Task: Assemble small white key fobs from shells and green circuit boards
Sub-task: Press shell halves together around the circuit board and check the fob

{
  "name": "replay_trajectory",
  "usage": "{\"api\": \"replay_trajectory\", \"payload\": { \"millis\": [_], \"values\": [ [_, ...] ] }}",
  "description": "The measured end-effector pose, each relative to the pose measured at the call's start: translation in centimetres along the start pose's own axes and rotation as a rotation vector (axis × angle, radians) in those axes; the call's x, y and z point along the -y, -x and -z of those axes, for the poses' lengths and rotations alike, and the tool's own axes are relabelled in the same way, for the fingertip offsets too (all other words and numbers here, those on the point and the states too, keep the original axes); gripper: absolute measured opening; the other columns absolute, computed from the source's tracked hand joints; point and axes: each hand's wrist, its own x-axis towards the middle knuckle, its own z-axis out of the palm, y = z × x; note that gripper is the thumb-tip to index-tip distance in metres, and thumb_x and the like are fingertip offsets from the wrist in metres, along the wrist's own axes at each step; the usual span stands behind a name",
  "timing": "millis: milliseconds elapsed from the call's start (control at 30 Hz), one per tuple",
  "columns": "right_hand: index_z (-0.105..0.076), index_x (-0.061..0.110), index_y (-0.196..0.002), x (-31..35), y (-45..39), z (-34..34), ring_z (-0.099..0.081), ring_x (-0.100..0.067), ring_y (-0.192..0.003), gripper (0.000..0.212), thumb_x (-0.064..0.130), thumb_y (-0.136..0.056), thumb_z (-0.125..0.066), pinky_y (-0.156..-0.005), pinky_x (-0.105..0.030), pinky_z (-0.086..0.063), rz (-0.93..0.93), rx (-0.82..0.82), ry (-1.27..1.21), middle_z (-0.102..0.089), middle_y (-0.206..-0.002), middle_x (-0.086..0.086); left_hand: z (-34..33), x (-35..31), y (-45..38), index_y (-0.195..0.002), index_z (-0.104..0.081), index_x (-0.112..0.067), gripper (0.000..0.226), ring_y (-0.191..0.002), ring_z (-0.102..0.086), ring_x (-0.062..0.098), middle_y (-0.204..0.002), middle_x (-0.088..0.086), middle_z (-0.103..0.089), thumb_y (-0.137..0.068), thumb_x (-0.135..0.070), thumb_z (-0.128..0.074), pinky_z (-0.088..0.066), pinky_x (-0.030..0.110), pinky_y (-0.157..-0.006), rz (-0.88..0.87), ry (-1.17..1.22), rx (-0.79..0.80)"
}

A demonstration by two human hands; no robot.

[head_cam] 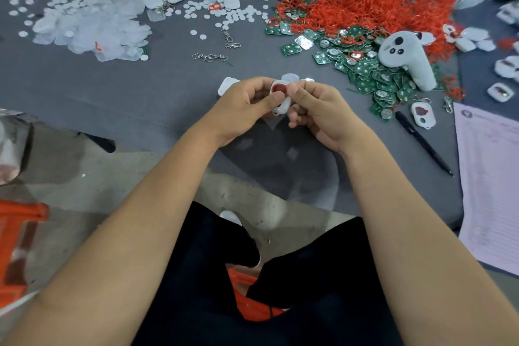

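Note:
A small white key fob shell (282, 104) with a red insert showing at its top is held between both hands over the grey table (140, 93). My left hand (241, 107) grips its left side, thumb pressed on the shell. My right hand (317, 109) pinches the right side with thumb and fingers. More white shell pieces (227, 84) lie just behind my hands. A heap of green circuit boards (368, 70) spreads to the right. A pile of red rubber rings (365, 5) lies behind the boards.
Clear and white covers (90, 25) are heaped at the left, with small white discs scattered around. Metal key clips (210, 57) lie mid-table. A white controller (404, 56) rests on the boards. A black pen (421, 140) and a paper sheet (491, 177) lie right.

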Motion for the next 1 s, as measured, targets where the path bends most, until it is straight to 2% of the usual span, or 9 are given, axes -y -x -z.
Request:
{"api": "replay_trajectory", "payload": {
  "millis": [167,333,433,567,667,767,833,933,1000],
  "values": [
    [-0.066,0.006,-0.096,0.1,-0.1,0.0,-0.059,-0.007,-0.057,0.024,0.013,-0.109,-0.048,-0.06,-0.023,-0.057,-0.012,0.003,-0.001,-0.069,-0.073,-0.001,0.0,0.2,0.0,-0.121,-0.066,-0.008,0.018,-0.09,-0.068,0.001,-0.101,-0.004,-0.074,-0.104,-0.013,-0.06,-0.055,0.018,-0.081,-0.021,-0.013,-0.02],
    [-0.064,0.005,-0.097,0.0,-0.3,-0.4,-0.062,-0.008,-0.058,0.021,0.012,-0.109,-0.049,-0.061,-0.023,-0.059,-0.011,-0.019,0.028,-0.069,-0.078,-0.007,0.0,0.2,-0.1,-0.125,-0.064,-0.003,0.022,-0.092,-0.069,0.007,-0.105,0.004,-0.073,-0.104,-0.01,-0.06,-0.058,0.024,-0.083,-0.02,-0.048,-0.031],
    [-0.063,0.004,-0.097,-0.2,-0.2,-0.2,-0.064,-0.008,-0.062,0.017,0.01,-0.108,-0.051,-0.063,-0.022,-0.059,-0.001,-0.049,0.02,-0.065,-0.08,-0.011,-0.1,0.2,-0.1,-0.128,-0.065,-0.002,0.026,-0.1,-0.07,0.01,-0.111,0.006,-0.074,-0.104,-0.011,-0.061,-0.059,0.028,-0.089,-0.032,-0.093,-0.034],
    [-0.066,0.006,-0.095,-0.8,-0.2,-0.3,-0.066,-0.009,-0.064,0.013,0.011,-0.104,-0.058,-0.064,-0.021,-0.058,0.053,-0.105,-0.022,-0.07,-0.073,-0.003,-0.3,-0.3,0.3,-0.133,-0.061,-0.009,0.032,-0.113,-0.07,0.012,-0.123,0.006,-0.072,-0.102,-0.015,-0.066,-0.056,0.032,-0.101,-0.037,-0.067,-0.089],
    [-0.066,0.006,-0.096,-1.1,-0.3,-0.3,-0.067,-0.008,-0.069,0.01,0.013,-0.102,-0.062,-0.068,-0.02,-0.058,0.087,-0.154,-0.087,-0.072,-0.074,0.001,-0.4,-0.1,0.4,-0.121,-0.057,-0.022,0.026,-0.11,-0.072,0.017,-0.124,0.008,-0.071,-0.099,-0.02,-0.071,-0.057,0.033,-0.099,-0.066,-0.042,-0.189],
    [-0.07,0.007,-0.099,-1.4,-0.4,-0.5,-0.068,-0.008,-0.072,0.009,0.014,-0.101,-0.065,-0.07,-0.02,-0.058,0.111,-0.179,-0.099,-0.075,-0.081,-0.002,-0.6,0.3,0.4,-0.104,-0.058,-0.023,0.015,-0.1,-0.074,0.015,-0.116,0.007,-0.072,-0.098,-0.02,-0.072,-0.059,0.03,-0.091,-0.111,-0.109,-0.221],
    [-0.074,0.01,-0.1,-1.5,-0.4,-0.6,-0.069,-0.01,-0.074,0.01,0.015,-0.101,-0.066,-0.07,-0.021,-0.059,0.127,-0.174,-0.08,-0.076,-0.087,-0.004,-0.8,0.4,0.5,-0.102,-0.061,-0.019,0.011,-0.096,-0.074,0.012,-0.108,0.003,-0.072,-0.098,-0.017,-0.071,-0.057,0.023,-0.088,-0.141,-0.179,-0.21],
    [-0.077,0.012,-0.103,-1.6,-0.4,-0.7,-0.07,-0.011,-0.08,0.016,0.014,-0.104,-0.061,-0.074,-0.023,-0.059,0.152,-0.178,-0.05,-0.076,-0.091,-0.004,-1.0,0.3,0.6,-0.104,-0.064,-0.017,0.008,-0.102,-0.074,0.012,-0.111,0.0,-0.072,-0.099,-0.014,-0.069,-0.058,0.028,-0.094,-0.146,-0.187,-0.238],
    [-0.075,0.011,-0.109,-1.7,-0.2,-0.7,-0.071,-0.013,-0.085,0.017,0.01,-0.104,-0.059,-0.076,-0.024,-0.059,0.155,-0.177,-0.033,-0.075,-0.094,-0.005,-1.0,0.2,0.6,-0.105,-0.065,-0.018,0.008,-0.102,-0.073,0.007,-0.112,-0.002,-0.073,-0.1,-0.012,-0.067,-0.056,0.022,-0.092,-0.139,-0.193,-0.261]
  ]
}}
